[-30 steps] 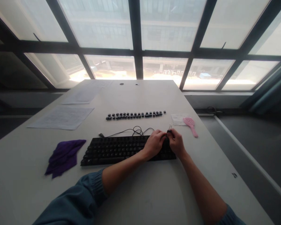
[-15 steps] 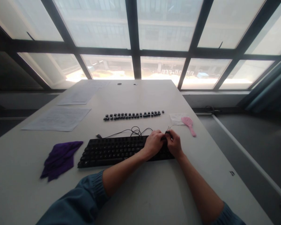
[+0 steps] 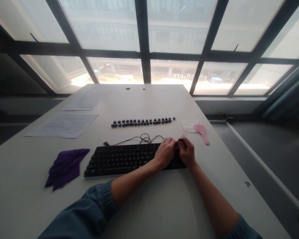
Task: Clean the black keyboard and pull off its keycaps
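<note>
A black keyboard (image 3: 119,160) lies across the table in front of me, its right part covered by my hands. In my closed right hand (image 3: 187,152), above the keyboard's right end, is a small keycap puller (image 3: 181,139) with a black grip and thin wire prongs pointing up and away. My left hand (image 3: 165,152) is closed right beside it, over the keys, fingertips close to the puller. Whatever its fingers pinch is hidden. Beyond the keyboard, loose black keycaps (image 3: 139,122) stand in two rows.
A purple cloth (image 3: 66,167) lies left of the keyboard. The keyboard's cable (image 3: 145,137) is looped behind it. Printed papers (image 3: 62,125) are at the left. A pink hairbrush (image 3: 201,132) and a clear plastic bag (image 3: 187,126) lie at the right, near the table's edge.
The puller's wire prongs have tipped slightly to the right as my right hand turned a little. My left hand stays beside it. The whole view has shifted slightly.
</note>
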Demonstrator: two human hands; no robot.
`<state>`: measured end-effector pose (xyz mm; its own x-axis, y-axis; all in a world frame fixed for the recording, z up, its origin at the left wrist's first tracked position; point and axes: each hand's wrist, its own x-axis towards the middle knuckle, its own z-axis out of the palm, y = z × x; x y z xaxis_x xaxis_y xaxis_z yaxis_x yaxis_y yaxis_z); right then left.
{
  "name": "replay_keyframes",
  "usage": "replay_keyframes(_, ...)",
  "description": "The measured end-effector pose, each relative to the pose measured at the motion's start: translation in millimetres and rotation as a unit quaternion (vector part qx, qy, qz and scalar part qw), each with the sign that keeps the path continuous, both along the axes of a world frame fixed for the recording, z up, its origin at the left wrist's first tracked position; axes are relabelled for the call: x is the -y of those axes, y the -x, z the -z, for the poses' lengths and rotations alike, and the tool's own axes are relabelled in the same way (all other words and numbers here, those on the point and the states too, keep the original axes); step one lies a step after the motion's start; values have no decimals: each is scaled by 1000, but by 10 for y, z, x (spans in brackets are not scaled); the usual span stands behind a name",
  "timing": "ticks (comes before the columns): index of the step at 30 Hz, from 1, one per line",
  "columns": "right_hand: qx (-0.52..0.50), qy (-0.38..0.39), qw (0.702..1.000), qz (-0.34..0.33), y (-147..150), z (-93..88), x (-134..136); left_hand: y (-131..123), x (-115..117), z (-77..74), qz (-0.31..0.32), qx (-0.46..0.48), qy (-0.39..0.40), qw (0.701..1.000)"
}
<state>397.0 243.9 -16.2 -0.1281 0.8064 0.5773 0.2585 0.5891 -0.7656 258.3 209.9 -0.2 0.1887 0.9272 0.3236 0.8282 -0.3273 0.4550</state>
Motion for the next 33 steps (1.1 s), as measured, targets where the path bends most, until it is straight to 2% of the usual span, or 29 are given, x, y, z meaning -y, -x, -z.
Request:
replay_keyframes(5, 32, -8, 999, -4, -6, -56, -10, 3, -6, 21, 5, 16, -16, 1000)
replay_keyframes(9, 26, -12, 999, 40, 13, -69, -11, 2, -10, 10, 14, 30, -21, 999)
replay_keyframes(12, 17, 2, 997, 79, 32, -80, 6, 3, -1, -35, 25, 49, -14, 998)
replay_keyframes(18, -47, 61, 992, 104, 43, -121, 25, 16, 30, -149, 37, 123, -6, 992)
replay_keyframes(22, -84, 84, 985, 122, 36, -119, -10, 36, 21, -163, 72, 60, -21, 995)
replay_keyframes(26, -125, 113, 980, 103, 46, -103, -36, 36, 33, -179, 92, 26, -52, 994)
replay_keyframes(29, -174, 142, 971, 77, 57, -86, -54, 30, 64, -261, 78, 72, -73, 992)
replay_keyframes(33, -284, 186, 938, 74, 50, -44, -115, 120, 10, -495, 33, 172, -51, 983)
